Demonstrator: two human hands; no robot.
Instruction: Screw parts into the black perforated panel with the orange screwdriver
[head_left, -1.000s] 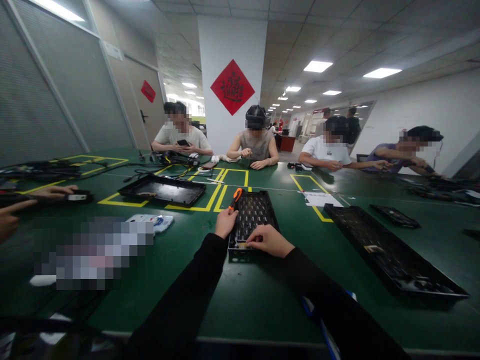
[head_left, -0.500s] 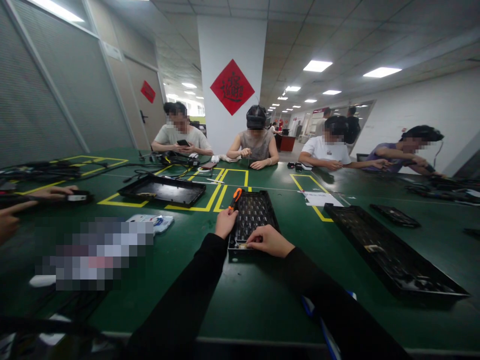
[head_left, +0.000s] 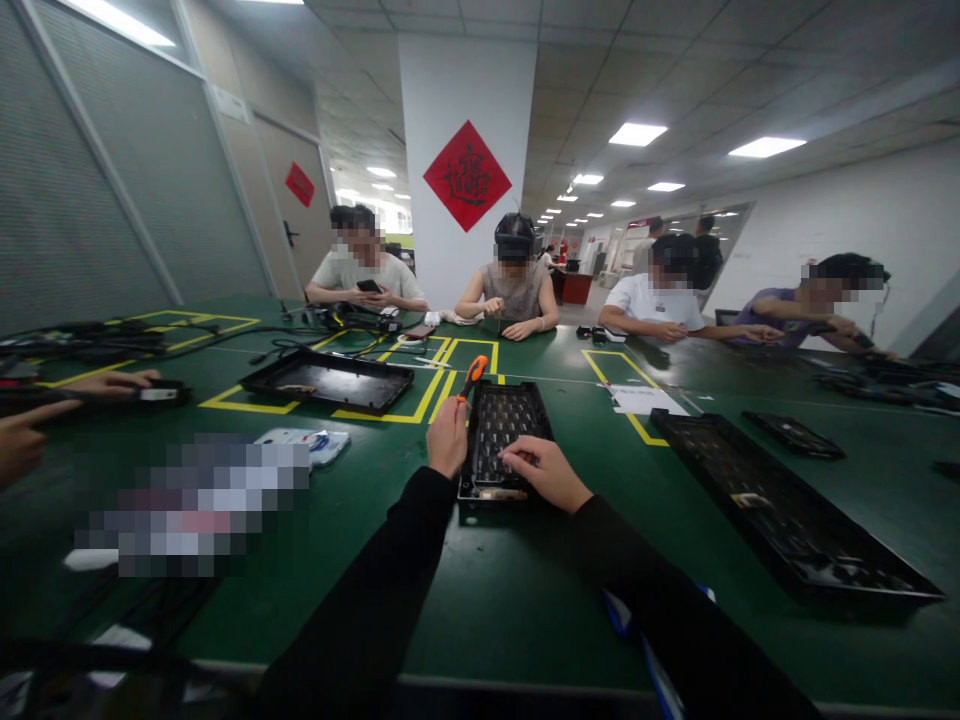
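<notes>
A black tray [head_left: 504, 425] with rows of small metallic parts lies on the green table in front of me. My left hand [head_left: 448, 438] is at its left side, closed round an orange-and-black screwdriver [head_left: 474, 376] whose handle points up and away. Above the near half of the tray is my right hand [head_left: 546, 470], its thumb and fingertips pinched together. Whatever those fingertips hold, if anything, is too small to make out. A small pale part [head_left: 501, 494] lies along the tray's near edge.
A long black tray [head_left: 780, 500] lies to the right, beside a white paper [head_left: 646, 399]. Another black tray [head_left: 330, 381] is at the back left. Cables and another person's hands [head_left: 112, 383] are at the far left. Several people sit across the table.
My right hand has moved up and away from the tray's near edge, uncovering more of the pale part. My left hand and the screwdriver have risen slightly.
</notes>
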